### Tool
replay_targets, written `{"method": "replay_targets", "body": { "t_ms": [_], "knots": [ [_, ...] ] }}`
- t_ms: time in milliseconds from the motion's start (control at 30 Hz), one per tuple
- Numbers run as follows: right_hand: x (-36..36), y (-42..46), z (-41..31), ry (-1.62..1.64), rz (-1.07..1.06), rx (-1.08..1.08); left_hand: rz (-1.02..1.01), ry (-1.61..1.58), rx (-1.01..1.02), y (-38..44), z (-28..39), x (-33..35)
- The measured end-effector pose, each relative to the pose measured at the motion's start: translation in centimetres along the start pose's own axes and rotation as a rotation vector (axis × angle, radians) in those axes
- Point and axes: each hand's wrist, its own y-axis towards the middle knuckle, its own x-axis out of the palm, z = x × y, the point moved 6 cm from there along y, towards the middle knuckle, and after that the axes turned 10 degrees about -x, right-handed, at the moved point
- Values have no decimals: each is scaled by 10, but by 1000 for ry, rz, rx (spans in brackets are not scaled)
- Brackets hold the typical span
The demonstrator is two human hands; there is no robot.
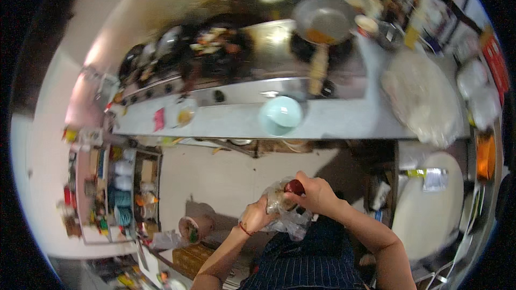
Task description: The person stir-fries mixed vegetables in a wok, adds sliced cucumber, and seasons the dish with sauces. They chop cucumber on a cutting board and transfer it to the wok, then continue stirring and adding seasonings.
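Note:
In front of my apron, my left hand (256,214) grips a clear plastic bag (297,228) with something brownish inside. A red band circles the left wrist. My right hand (319,195) is closed around a dark red object (294,187) at the bag's mouth; blur hides what it is. Both hands are over the floor, on my side of the counter (330,119). Beyond them, a pale blue bowl (281,117) rests near the counter's front edge. To its left is a small clear dish or bag (186,116) with yellowish contents, beside a pink packet (159,119).
A frying pan (324,14) with orange-brown liquid sits on the stove, its handle pointing towards me. Chopped food (211,42) lies in a dark pan at left. A large filled plastic bag (421,96) and a round pale board (427,217) are at right. A bin (196,228) stands at left.

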Motion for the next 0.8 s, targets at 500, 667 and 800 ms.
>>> {"method": "replay_targets", "body": {
  "t_ms": [500, 667, 800],
  "knots": [
    [8, 124, -247, 3, -506, -702, 283, -179, 160, -144, -70, -205],
    [8, 174, -271, -89, -624, -644, 332, -90, 173, -135, -71, -259],
    [3, 226, -270, -90, -520, -1250, 414, -23, 84, -113, -72, -309]
  ]
}}
